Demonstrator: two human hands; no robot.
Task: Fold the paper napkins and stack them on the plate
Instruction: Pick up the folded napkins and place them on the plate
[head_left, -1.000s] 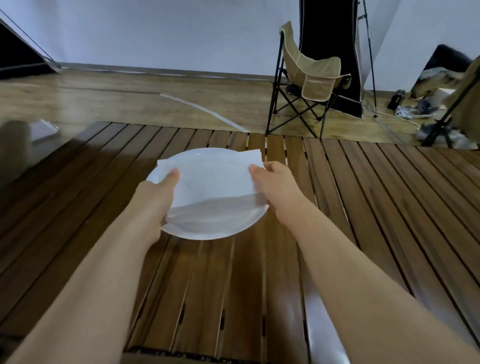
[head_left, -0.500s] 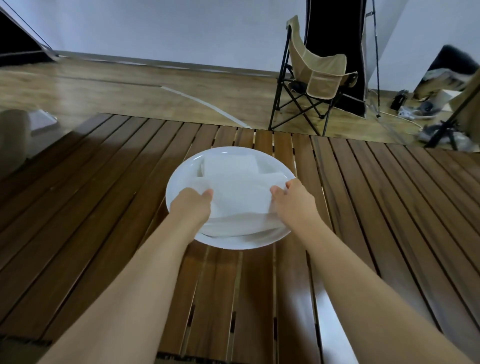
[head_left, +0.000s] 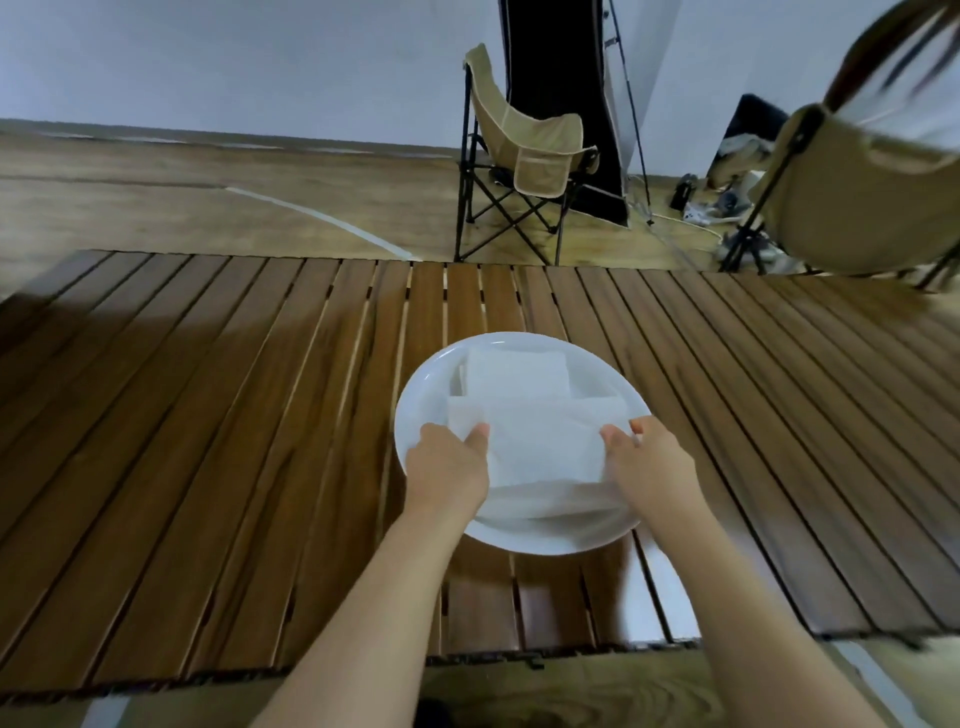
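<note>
A round white plate (head_left: 415, 410) sits on the slatted wooden table. At its far side lies a folded white napkin (head_left: 514, 373). A second white napkin (head_left: 545, 441) lies folded over the plate's near half, its near edge lifted and blurred. My left hand (head_left: 447, 473) pinches this napkin's left edge, thumb on top. My right hand (head_left: 647, 467) grips its right edge the same way. Both hands rest over the plate's near rim.
The slatted wooden table (head_left: 234, 441) stretches wide to the left and right of the plate. A tan folding chair (head_left: 524, 156) stands on the floor beyond the table. Another tan chair (head_left: 857, 182) and cluttered gear sit at the far right.
The napkin, held open above the plate a second ago, has been folded over and lowered onto the plate. Both hands came nearer to me with it. The camera view has shifted.
</note>
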